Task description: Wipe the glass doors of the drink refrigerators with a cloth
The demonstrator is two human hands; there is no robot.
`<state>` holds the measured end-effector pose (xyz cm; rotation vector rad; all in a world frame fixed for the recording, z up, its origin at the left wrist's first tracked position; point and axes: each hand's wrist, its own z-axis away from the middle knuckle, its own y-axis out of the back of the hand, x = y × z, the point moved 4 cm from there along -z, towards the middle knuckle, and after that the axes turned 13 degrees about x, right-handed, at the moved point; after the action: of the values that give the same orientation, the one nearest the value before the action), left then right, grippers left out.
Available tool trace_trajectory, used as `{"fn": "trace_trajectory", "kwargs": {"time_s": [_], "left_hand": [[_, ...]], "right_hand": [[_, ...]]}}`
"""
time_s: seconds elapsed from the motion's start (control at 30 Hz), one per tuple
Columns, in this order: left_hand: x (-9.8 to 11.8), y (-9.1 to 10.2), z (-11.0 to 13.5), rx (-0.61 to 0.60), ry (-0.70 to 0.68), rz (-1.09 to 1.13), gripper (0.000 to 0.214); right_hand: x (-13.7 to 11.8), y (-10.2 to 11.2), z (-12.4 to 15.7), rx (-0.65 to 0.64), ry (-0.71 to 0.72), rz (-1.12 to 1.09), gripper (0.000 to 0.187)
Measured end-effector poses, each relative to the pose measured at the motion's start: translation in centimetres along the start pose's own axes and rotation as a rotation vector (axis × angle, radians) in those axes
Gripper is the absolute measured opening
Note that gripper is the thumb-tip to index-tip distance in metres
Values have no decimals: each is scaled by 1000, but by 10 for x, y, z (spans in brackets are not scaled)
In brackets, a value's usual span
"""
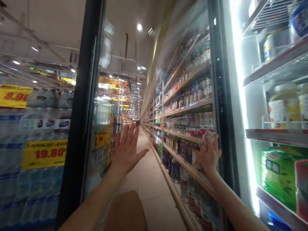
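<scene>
A glass door with a black frame stands open in front of me. My left hand is at the glass, left of its middle, with the fingers spread and nothing in it. Near the right side of the pane, my right hand presses a crumpled whitish cloth to the glass, its fingers bent over it. Shelves of bottles show in or through the glass behind the right hand.
To the right are lit fridge shelves with jars and a green pack. Stacked water bottles with yellow price signs stand on the left. A tiled aisle floor shows beyond the glass.
</scene>
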<state>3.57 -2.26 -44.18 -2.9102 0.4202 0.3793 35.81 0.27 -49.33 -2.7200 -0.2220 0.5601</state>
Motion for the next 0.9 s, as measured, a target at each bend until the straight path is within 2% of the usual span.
{"fn": "trace_trajectory", "kwargs": {"time_s": [0.03,0.07,0.1,0.17,0.23,0.27,0.33,0.43,0.47,0.5,0.53,0.57,0.67,0.7,0.73,0.77,0.8,0.9], "left_hand": [[0,0,0,-2,0,-1,85],[0,-1,0,-2,0,-3,85],[0,-1,1,1,-3,-5,84],[-1,-1,1,12,-10,-3,82],[-3,0,1,27,-23,5,80],[-3,0,1,30,-26,8,79],[-3,1,2,29,-23,10,79],[-1,2,3,17,-8,5,83],[0,2,4,17,-5,2,84],[1,1,4,17,-3,-1,84],[2,1,4,17,-4,-3,84],[2,1,4,21,-8,-5,83],[0,2,2,40,-25,-10,79],[-1,2,2,42,-34,-9,78],[-2,2,3,46,-41,-6,77],[-3,3,5,47,-50,-3,76],[-3,4,9,46,-59,-2,75],[1,9,28,37,-58,-20,70]], "right_hand": [[-1,0,2,24,-41,5,42],[-14,1,8,23,-7,-26,42],[-37,2,17,-6,95,-88,41],[-92,7,43,-138,423,-265,38],[-124,12,63,-250,641,-379,36],[-124,14,65,-268,671,-388,36],[-93,15,56,-231,573,-301,35],[-19,12,32,-68,217,-74,38],[-5,12,28,-17,115,-22,40],[-2,12,28,18,55,1,41],[-10,12,32,26,55,-11,42],[-28,13,40,0,113,-54,41],[-100,17,73,-207,480,-283,40],[-113,19,82,-269,576,-341,40],[-115,22,88,-302,626,-367,40],[-106,24,89,-305,627,-353,40],[-86,25,86,-281,581,-305,40],[-1,28,70,-122,274,-64,43]]}}
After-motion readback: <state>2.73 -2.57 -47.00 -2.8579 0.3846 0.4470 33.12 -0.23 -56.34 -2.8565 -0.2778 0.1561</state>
